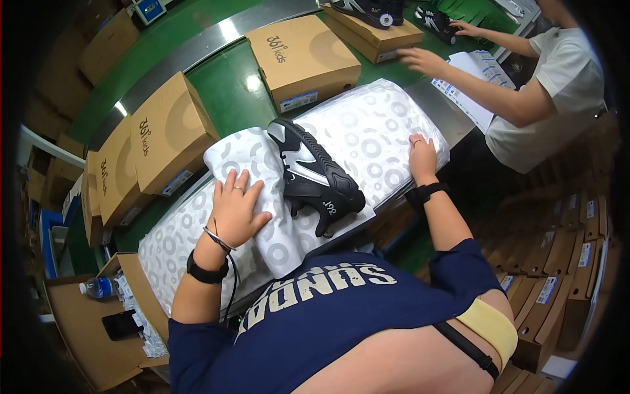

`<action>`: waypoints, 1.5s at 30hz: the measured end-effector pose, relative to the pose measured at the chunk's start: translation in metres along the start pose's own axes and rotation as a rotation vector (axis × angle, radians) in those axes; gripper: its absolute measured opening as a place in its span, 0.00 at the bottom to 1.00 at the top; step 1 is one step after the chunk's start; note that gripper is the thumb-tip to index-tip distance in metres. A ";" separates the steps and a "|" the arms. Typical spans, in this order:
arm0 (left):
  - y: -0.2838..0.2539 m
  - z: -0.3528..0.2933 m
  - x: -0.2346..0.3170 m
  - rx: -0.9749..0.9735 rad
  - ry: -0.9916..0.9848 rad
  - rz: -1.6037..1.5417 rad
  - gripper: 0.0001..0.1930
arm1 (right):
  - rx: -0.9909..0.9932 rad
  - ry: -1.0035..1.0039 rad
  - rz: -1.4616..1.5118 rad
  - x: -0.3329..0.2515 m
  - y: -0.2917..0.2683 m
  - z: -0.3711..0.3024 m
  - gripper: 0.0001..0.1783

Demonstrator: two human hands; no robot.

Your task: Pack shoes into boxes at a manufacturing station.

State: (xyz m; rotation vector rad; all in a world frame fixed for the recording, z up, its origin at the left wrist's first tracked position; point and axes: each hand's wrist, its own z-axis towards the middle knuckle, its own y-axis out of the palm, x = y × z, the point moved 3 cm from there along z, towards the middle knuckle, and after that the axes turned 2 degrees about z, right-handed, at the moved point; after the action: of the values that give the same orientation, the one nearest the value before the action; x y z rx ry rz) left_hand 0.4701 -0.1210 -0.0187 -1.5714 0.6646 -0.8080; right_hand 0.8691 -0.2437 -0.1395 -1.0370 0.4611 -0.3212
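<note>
A black-and-white sneaker (315,174) lies on its side on a stack of white wrapping paper (354,125) printed with grey rings. Paper folded over (252,154) rises along the shoe's left side. My left hand (239,210) rests on this fold, fingers spread, with nothing gripped. Over at the right end of the stack, my right hand (423,157) lies on the paper, its fingers stretched out and apart from the shoe. Whether a second shoe lies under the folded paper cannot be seen.
Brown shoeboxes (302,59) stand along the green conveyor (230,98) beyond the paper. A co-worker (531,98) at the far right reaches toward other black sneakers (436,23). An open carton (85,328) at lower left holds a bottle (98,287); stacked boxes (545,289) stand at right.
</note>
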 end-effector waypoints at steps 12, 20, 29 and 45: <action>0.021 -0.005 -0.007 0.154 -0.052 -0.157 0.29 | 0.117 -0.051 -0.088 -0.033 -0.008 0.003 0.15; 0.025 -0.014 -0.021 0.182 0.008 -0.188 0.28 | -0.091 0.316 0.176 -0.030 0.014 -0.006 0.16; -0.038 -0.062 -0.246 0.274 -0.822 -0.128 0.24 | -0.083 0.237 -0.014 -0.033 -0.006 -0.006 0.18; -0.027 -0.203 -0.475 0.256 -1.657 -0.215 0.35 | -0.017 0.346 0.111 -0.019 0.004 -0.002 0.12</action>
State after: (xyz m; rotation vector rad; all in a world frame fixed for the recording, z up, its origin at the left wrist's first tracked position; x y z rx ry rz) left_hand 0.0234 0.1388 -0.0409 -1.5089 -0.7850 0.4020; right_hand 0.8515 -0.2347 -0.1400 -0.9710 0.8314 -0.3996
